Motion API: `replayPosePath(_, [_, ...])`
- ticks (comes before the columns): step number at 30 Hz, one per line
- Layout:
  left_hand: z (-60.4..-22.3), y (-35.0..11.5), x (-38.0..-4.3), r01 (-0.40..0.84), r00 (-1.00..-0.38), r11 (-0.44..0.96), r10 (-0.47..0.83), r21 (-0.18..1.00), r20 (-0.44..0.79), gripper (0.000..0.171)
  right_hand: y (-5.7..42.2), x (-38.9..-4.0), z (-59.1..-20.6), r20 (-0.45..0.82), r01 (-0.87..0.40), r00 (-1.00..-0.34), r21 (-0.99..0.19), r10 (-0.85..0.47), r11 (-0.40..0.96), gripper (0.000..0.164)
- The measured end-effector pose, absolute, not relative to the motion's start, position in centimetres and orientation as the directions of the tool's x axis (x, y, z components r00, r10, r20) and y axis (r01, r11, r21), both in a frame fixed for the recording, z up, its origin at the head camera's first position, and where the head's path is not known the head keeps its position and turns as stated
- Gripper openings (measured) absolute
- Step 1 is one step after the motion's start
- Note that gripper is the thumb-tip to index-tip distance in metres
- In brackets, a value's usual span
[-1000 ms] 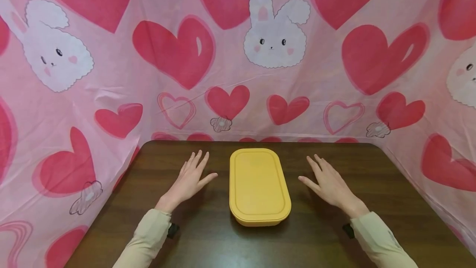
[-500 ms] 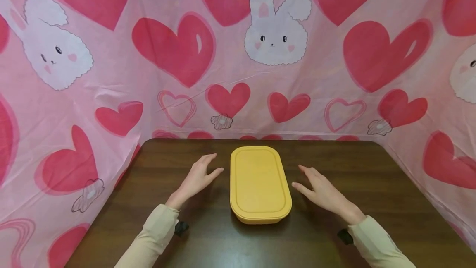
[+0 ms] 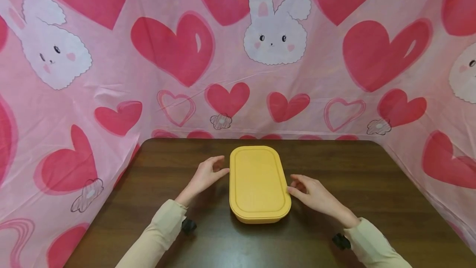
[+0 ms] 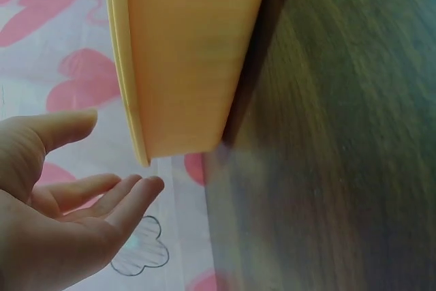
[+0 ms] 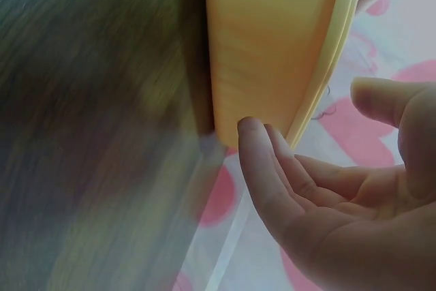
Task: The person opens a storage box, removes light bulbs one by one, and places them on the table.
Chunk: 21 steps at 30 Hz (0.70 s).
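Note:
A yellow lidded food container (image 3: 259, 181) stands on the dark wooden table with its lid (image 3: 258, 177) on. Just off its left side is my left hand (image 3: 205, 175), fingers loosely bent, thumb tip close to the lid's rim. The left wrist view shows a gap between that hand (image 4: 75, 209) and the container wall (image 4: 191, 52). On the opposite side my right hand (image 3: 312, 193) has its thumb at the lid's right edge; whether it touches, I cannot tell. In the right wrist view the right hand's fingers (image 5: 262, 168) are bent beside the container wall (image 5: 266, 46), holding nothing.
The brown table (image 3: 256, 247) reaches a pink cloth backdrop (image 3: 230, 65) printed with hearts and rabbits, at the back and both sides. Each wrist wears a small black device, one on the left (image 3: 189, 226) and one on the right (image 3: 341, 241).
Both hands have moved inward toward the container from either side, and their spread fingers have bent. The container stays in place on the table.

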<state>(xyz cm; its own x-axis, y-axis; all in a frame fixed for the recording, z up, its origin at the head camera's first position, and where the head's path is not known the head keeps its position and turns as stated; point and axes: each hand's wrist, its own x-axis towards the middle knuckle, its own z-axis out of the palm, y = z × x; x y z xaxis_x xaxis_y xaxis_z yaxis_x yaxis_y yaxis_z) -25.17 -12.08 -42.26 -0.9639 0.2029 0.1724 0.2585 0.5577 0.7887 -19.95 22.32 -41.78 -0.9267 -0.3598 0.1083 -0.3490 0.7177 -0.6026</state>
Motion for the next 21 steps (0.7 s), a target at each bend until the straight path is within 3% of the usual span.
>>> replayPosePath(6, [-42.4, -11.6, -25.5, 0.223, -0.969, 0.557, 0.215, 0.8, 0.12, 0.052, 21.7, -19.9, -41.7, 0.055, -0.321, -0.926, -0.637, -0.374, 0.701, 0.057])
replayPosePath(21, [-42.7, -10.8, -25.6, 0.208, -0.968, 0.565, 0.234, 0.799, 0.086, 0.043, 20.9, -20.0, -41.9, 0.077, -0.364, -0.908, -0.633, -0.412, 0.683, 0.051])
